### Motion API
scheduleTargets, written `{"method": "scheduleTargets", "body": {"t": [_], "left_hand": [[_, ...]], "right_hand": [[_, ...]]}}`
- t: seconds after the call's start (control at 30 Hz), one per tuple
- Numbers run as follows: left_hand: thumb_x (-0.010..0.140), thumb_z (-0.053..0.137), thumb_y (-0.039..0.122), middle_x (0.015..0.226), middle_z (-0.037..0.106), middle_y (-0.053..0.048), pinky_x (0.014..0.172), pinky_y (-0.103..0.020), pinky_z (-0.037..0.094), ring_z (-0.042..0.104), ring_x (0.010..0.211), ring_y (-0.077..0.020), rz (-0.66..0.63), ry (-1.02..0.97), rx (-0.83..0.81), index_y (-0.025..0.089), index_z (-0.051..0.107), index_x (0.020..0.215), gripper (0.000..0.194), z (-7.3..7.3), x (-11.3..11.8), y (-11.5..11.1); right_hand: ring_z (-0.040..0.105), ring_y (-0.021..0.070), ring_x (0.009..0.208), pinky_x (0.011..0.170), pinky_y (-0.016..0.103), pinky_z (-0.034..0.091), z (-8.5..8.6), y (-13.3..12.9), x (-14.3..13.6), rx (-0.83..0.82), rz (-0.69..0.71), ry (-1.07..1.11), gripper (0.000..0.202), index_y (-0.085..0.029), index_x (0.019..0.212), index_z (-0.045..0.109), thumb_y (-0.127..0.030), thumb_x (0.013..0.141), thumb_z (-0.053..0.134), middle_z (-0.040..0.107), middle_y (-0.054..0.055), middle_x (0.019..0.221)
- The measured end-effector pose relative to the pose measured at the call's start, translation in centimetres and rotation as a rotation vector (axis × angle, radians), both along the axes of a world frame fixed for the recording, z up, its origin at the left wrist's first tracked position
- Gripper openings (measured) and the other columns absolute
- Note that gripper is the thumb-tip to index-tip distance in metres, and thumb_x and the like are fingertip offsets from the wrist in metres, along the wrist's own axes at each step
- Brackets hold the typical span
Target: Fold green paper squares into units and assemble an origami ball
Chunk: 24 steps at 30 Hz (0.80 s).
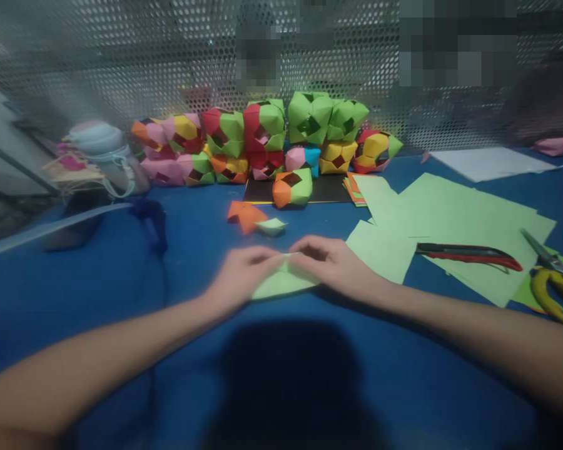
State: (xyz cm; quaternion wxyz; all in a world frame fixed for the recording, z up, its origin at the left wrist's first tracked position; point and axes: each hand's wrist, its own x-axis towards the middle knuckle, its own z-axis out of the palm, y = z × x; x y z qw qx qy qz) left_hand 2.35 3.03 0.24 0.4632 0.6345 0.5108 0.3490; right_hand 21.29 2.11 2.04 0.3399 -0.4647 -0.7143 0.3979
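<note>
Between my two hands lies a folded piece of light green paper [281, 286] on the blue table. My left hand [244, 272] grips its left side, fingers and thumb closed along the top edge. On the other side, my right hand [333, 265] pinches the paper with thumb and curled fingers near its upper middle. Just beyond the hands sit an orange folded paper piece [246, 216] and a small pale green folded piece [271, 225]. An orange and green paper cube [293, 188] stands a little farther back.
Stacked folded-paper cubes [267, 131] line the back by a perforated metal panel [169, 69]. Right are green paper sheets [455, 219], a red utility knife [471, 255] and yellow-handled scissors [556, 294]. Left are a blue glue gun [154, 225] and a bottle [103, 156].
</note>
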Motion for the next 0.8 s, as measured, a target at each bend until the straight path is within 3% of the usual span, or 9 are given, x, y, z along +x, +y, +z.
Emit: {"method": "scheduleTargets", "body": {"t": [0.23,0.37,0.47,0.57,0.67,0.8], "left_hand": [[0.076,0.068,0.041,0.080,0.074,-0.004,0.062,-0.025,0.047,0.063,0.072,-0.0169,-0.022,0.083,0.056,0.019,0.076,0.081,0.024,0.4,0.0,-0.3],[0.078,0.066,0.040,0.084,0.076,-0.003,0.073,-0.028,0.051,0.066,0.078,-0.0185,-0.062,0.139,0.111,0.019,0.076,0.082,0.023,0.9,0.2,-0.7],[0.082,0.060,0.036,0.097,0.076,-0.003,0.084,-0.031,0.051,0.067,0.088,-0.0202,-0.061,0.159,0.152,0.021,0.076,0.095,0.025,1.0,0.1,-0.9],[0.083,0.052,0.027,0.112,0.072,-0.003,0.094,-0.034,0.049,0.066,0.100,-0.0209,-0.068,0.137,0.158,0.021,0.072,0.109,0.033,0.8,-0.1,-0.9],[0.080,0.047,0.018,0.116,0.070,-0.003,0.099,-0.036,0.047,0.063,0.109,-0.0217,-0.080,0.077,0.126,0.020,0.071,0.110,0.039,0.6,-0.4,-0.7],[0.079,0.057,0.025,0.114,0.071,-0.007,0.094,-0.035,0.050,0.064,0.105,-0.0228,-0.089,0.008,0.110,0.018,0.070,0.111,0.036,0.7,-0.1,-0.7]], "right_hand": [[0.061,0.0137,0.072,0.065,0.025,0.046,-0.1,0.0,0.2,0.145,0.036,-0.014,0.018,-0.016,0.078,0.068,-0.023,0.085,0.053,0.070,0.003,0.079],[0.062,0.0132,0.067,0.061,0.024,0.047,-0.3,0.0,0.3,0.222,0.044,-0.009,0.017,-0.017,0.073,0.069,-0.023,0.084,0.057,0.070,0.003,0.073],[0.062,0.0123,0.063,0.059,0.023,0.046,-0.5,0.1,0.4,0.344,0.026,-0.004,0.018,-0.016,0.071,0.069,-0.020,0.085,0.057,0.070,0.003,0.070],[0.061,0.0116,0.061,0.058,0.022,0.046,-0.8,0.4,0.5,0.477,0.017,-0.010,0.018,-0.015,0.070,0.068,-0.017,0.085,0.058,0.070,0.003,0.069],[0.061,0.0112,0.060,0.057,0.022,0.046,-1.0,0.6,0.7,0.555,0.029,-0.036,0.018,-0.013,0.071,0.068,-0.014,0.085,0.058,0.070,0.005,0.069],[0.061,0.0113,0.060,0.057,0.022,0.046,-1.1,0.4,0.7,0.643,0.074,-0.064,0.017,-0.011,0.074,0.068,-0.012,0.086,0.058,0.069,0.006,0.068]]}}
